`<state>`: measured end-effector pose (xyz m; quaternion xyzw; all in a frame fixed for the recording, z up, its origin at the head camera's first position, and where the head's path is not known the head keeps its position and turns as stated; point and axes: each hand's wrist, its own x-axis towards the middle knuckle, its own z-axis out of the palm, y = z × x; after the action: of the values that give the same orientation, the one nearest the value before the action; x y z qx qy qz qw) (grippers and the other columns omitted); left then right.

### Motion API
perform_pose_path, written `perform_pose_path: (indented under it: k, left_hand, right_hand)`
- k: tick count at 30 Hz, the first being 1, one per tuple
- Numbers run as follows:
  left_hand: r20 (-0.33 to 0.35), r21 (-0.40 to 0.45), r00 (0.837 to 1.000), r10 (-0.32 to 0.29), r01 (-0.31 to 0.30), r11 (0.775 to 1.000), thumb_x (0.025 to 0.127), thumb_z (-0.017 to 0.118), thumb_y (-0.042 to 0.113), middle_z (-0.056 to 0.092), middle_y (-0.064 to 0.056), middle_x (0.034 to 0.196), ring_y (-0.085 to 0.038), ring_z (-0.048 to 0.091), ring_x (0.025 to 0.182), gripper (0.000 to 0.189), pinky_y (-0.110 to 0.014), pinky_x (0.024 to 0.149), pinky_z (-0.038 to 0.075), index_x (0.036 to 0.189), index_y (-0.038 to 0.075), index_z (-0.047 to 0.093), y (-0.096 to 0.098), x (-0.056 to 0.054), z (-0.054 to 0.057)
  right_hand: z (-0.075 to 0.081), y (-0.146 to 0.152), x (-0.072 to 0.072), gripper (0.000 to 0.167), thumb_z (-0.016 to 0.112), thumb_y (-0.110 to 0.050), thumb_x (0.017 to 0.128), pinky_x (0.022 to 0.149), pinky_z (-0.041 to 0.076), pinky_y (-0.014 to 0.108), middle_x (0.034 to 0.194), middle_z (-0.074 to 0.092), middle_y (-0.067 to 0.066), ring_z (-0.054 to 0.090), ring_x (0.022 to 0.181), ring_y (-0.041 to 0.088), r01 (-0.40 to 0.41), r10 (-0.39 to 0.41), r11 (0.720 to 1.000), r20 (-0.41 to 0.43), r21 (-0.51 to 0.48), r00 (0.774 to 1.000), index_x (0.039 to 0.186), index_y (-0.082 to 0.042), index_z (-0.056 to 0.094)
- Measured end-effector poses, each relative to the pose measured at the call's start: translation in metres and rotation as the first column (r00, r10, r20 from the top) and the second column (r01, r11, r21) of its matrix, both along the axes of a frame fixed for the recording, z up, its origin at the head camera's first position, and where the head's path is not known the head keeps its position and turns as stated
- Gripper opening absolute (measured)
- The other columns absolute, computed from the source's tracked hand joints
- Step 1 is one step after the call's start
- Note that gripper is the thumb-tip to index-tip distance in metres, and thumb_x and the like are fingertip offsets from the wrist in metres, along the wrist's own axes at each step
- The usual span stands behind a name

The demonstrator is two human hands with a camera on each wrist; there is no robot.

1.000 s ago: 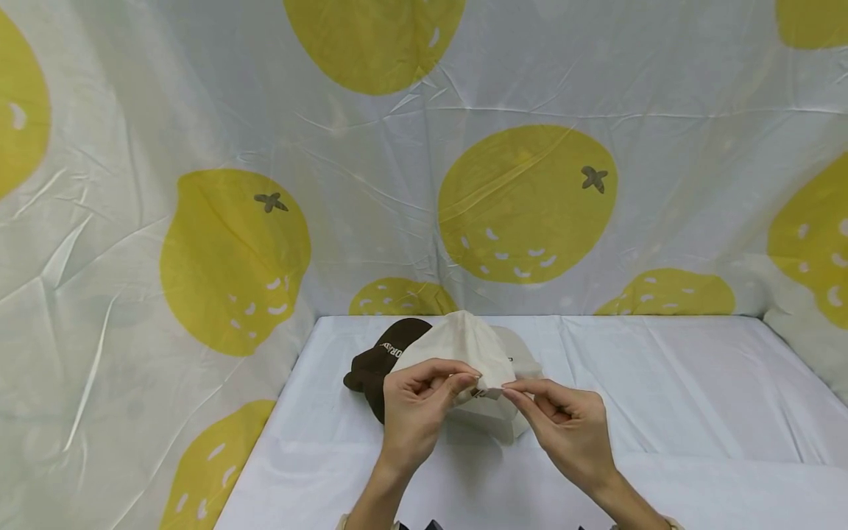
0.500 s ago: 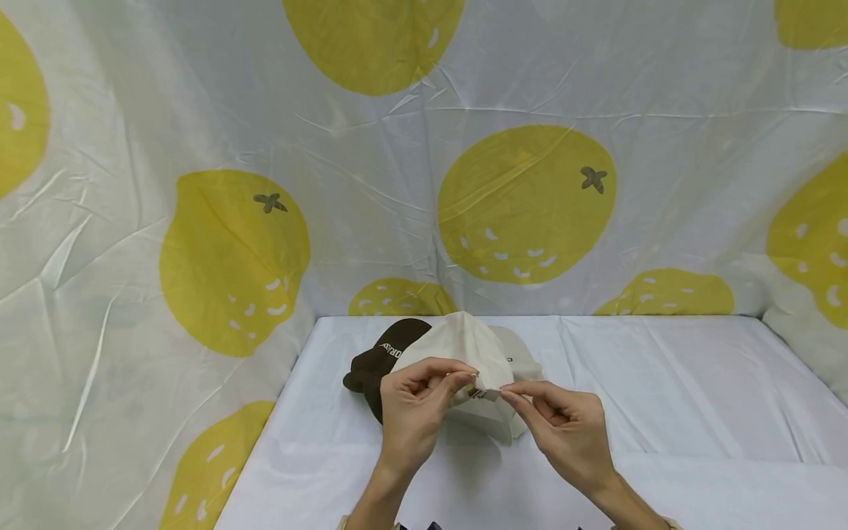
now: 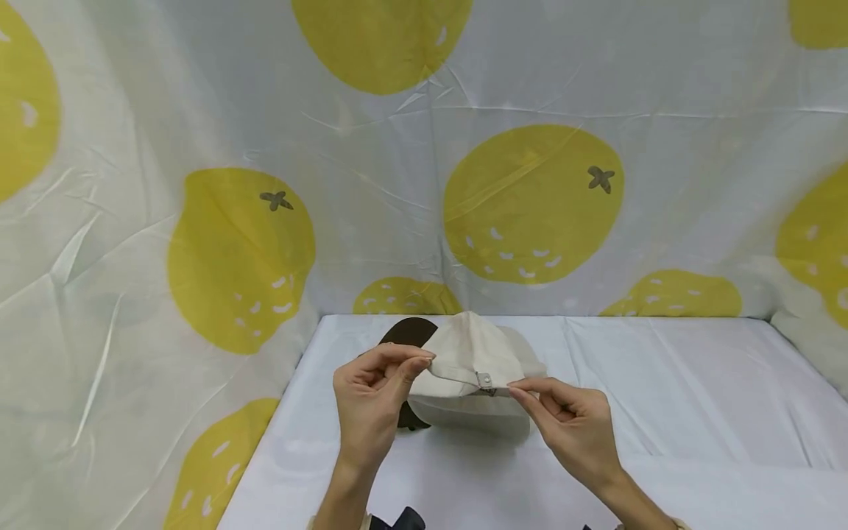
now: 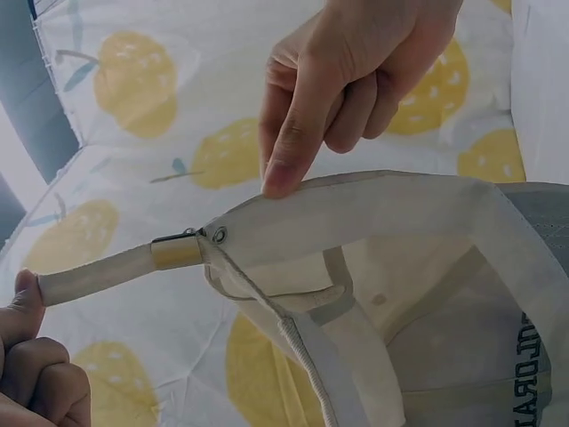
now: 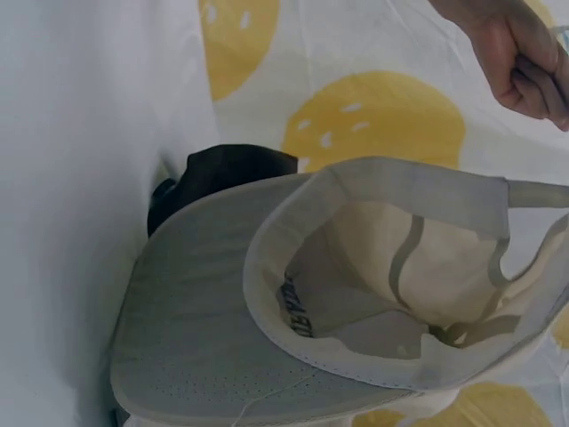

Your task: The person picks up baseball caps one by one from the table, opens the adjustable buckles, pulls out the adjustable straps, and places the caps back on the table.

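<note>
An off-white baseball cap (image 3: 473, 338) is turned with its back strap toward me in the head view. At the left, my left hand (image 3: 371, 394) pinches the loose end of the thin strap (image 4: 98, 276) between thumb and fingertips, drawing it out taut. My right hand (image 3: 573, 423) pinches the cap's lower band just right of the metal buckle (image 3: 486, 380). Strap and buckle (image 4: 178, 250) show clearly in the left wrist view, beside a small eyelet. The right wrist view shows the hollow crown (image 5: 356, 258) and the grey-looking brim (image 5: 204, 302).
Behind the cap lies a dark brown cap (image 3: 412, 331), partly covered. A pale grey cap (image 3: 526, 350) shows at the right of the crown. White cloth (image 3: 695, 390) covers the table, and a lemon-print sheet (image 3: 371, 184) hangs behind it.
My left hand has moved left, away from the right hand, pulling the strap end with it. Buckle and strap now show between the hands. The right hand has barely moved.
</note>
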<state>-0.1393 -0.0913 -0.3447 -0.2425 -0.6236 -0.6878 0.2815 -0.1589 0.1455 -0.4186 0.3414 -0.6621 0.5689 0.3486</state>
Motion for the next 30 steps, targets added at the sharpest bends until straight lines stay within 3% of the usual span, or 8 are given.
perform_pose_path:
  k: [4,12,21,26,30]
  left_hand:
    - [0.016,0.007,1.000,-0.005,0.005,1.000,0.089,0.073,-0.010,0.073,0.013,0.074,-0.012,0.012,0.049,0.004,-0.030,0.043,0.015,0.088,-0.007,0.075,-0.0007,0.0007,0.0031]
    - [0.036,-0.012,0.999,-0.016,0.016,1.000,0.088,0.074,-0.010,0.067,0.012,0.066,-0.013,0.013,0.051,0.003,-0.030,0.044,0.017,0.090,-0.007,0.076,0.0004,0.0032,0.0062]
    - [0.038,-0.038,0.999,-0.030,0.031,0.999,0.088,0.074,-0.010,0.045,-0.007,0.050,-0.013,0.015,0.049,0.007,-0.030,0.043,0.017,0.090,-0.004,0.077,0.0033,0.0052,0.0067]
    - [0.042,-0.058,0.999,-0.025,0.027,0.998,0.088,0.075,-0.009,0.049,-0.007,0.051,-0.013,0.016,0.049,0.006,-0.029,0.044,0.021,0.091,-0.003,0.077,0.0051,0.0060,0.0063]
    - [0.040,-0.061,0.999,-0.031,0.034,0.998,0.088,0.075,-0.008,0.049,-0.008,0.051,-0.013,0.016,0.049,0.006,-0.029,0.043,0.021,0.091,-0.004,0.077,0.0060,0.0058,0.0065]
  right_hand:
    - [-0.0002,-0.0024,0.0012,0.038,0.079,0.025,0.068,0.043,0.019,0.011,0.053,0.023,-0.007,0.014,0.051,0.002,-0.024,0.024,1.000,-0.013,-0.010,1.000,0.093,-0.003,0.079]
    - [0.0016,-0.0027,0.0008,0.037,0.080,0.023,0.068,0.043,0.017,0.010,0.053,0.021,-0.006,0.013,0.050,0.002,0.002,-0.002,1.000,-0.045,-0.001,0.999,0.093,-0.004,0.079]
    - [0.0036,-0.0034,0.0003,0.032,0.081,0.021,0.068,0.043,0.014,0.010,0.054,0.019,-0.005,0.012,0.052,0.002,0.023,-0.023,1.000,-0.061,0.001,0.998,0.090,-0.002,0.079]
    - [0.0034,-0.0036,-0.0004,0.027,0.082,0.018,0.071,0.043,0.014,0.011,0.054,0.020,-0.004,0.013,0.050,0.004,0.028,-0.028,1.000,-0.069,-0.007,0.997,0.090,-0.001,0.079]
    - [0.0031,-0.0039,-0.0005,0.015,0.084,0.008,0.079,0.043,0.014,0.011,0.054,0.020,-0.004,0.013,0.050,0.005,0.034,-0.034,0.999,-0.073,-0.008,0.997,0.089,-0.001,0.079]
